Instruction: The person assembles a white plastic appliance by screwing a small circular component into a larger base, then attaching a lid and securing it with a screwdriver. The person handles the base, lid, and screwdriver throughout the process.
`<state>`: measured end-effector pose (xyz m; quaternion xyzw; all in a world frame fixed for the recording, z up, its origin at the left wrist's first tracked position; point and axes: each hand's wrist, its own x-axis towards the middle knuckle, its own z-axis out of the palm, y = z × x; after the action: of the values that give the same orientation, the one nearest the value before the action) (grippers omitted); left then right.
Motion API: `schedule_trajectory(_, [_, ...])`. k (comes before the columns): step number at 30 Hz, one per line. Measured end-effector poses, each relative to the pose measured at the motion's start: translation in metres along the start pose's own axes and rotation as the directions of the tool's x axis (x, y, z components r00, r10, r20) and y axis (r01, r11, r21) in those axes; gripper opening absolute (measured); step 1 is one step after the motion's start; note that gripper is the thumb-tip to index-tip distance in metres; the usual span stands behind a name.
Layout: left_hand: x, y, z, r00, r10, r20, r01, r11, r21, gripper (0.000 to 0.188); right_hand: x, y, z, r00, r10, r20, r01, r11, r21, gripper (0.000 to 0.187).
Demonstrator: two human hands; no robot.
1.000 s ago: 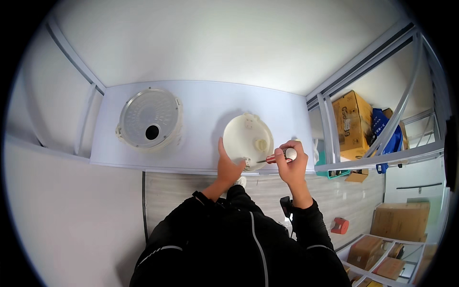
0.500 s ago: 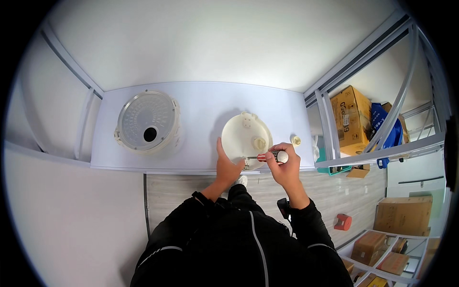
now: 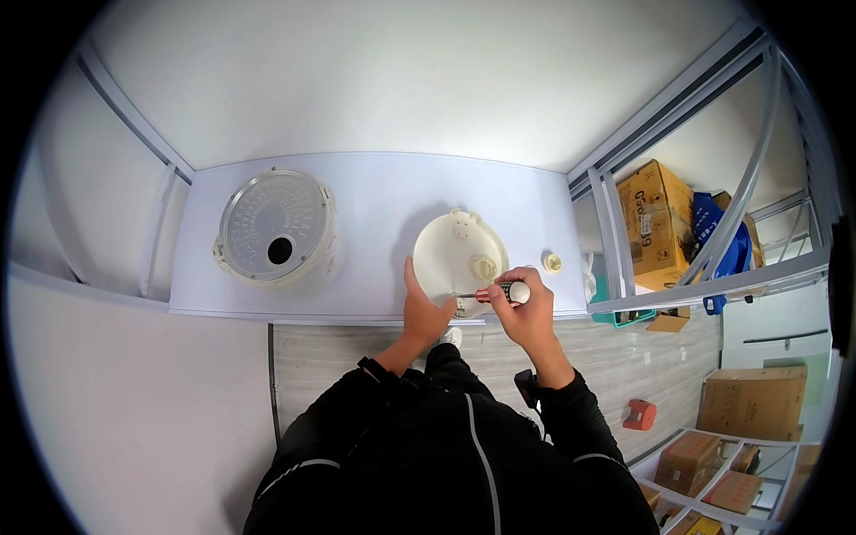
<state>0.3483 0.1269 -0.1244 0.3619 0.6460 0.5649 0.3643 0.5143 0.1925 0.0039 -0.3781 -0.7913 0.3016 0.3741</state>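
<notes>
A round cream-white plastic lid (image 3: pixel 439 250), shaped like a shallow dish, rests hollow side up at the table's front edge. My left hand (image 3: pixel 425 310) grips its near left rim, thumb reaching over the edge. In my right hand (image 3: pixel 530 316) is a screwdriver (image 3: pixel 505 292) with a red, dark and white handle, its shaft pointing left at the lid's near hinge part. The tip's exact contact is too small to tell. Inside the lid stands a small round cream fitting (image 3: pixel 484 267). A little cream cap (image 3: pixel 552 262) lies to the right.
On the left of the white table (image 3: pixel 374 187) stands a cream pot-like appliance (image 3: pixel 275 223) with a perforated metal disc on top. Frame posts (image 3: pixel 615 234) bound the right side. Beyond are cardboard boxes (image 3: pixel 655 225), a blue bag (image 3: pixel 731 241) and a red stool (image 3: pixel 639 415).
My right hand and the screwdriver have shifted slightly, with the handle turned and a little further left. My left hand and the lid stay in place.
</notes>
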Motion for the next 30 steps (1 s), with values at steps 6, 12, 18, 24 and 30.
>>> schedule_trajectory(6, [-0.002,0.004,0.001,1.0,0.0,-0.005,0.0,1.0,-0.006,0.114,0.0,-0.001,0.001,1.0,-0.013,-0.015,0.013,1.0,0.023,0.028])
schedule_trajectory(12, [-0.002,0.002,0.002,1.0,0.014,-0.019,-0.014,1.0,0.007,0.115,0.001,0.0,0.001,1.0,-0.003,0.001,0.003,1.0,0.006,0.028])
schedule_trajectory(18, [-0.002,0.006,0.002,1.0,-0.002,-0.013,0.002,1.0,0.003,0.115,0.001,0.001,0.001,0.999,0.041,0.005,-0.041,0.999,0.02,0.027])
schedule_trajectory(24, [-0.002,0.01,0.002,1.0,-0.009,-0.014,0.009,1.0,-0.004,0.114,0.002,0.001,0.002,1.0,0.007,0.01,-0.007,0.999,0.041,0.028])
schedule_trajectory(30, [-0.003,0.011,0.002,1.0,-0.022,-0.01,0.022,1.0,-0.017,0.114,-0.003,0.019,0.005,0.998,0.037,0.055,-0.042,0.994,0.103,0.025])
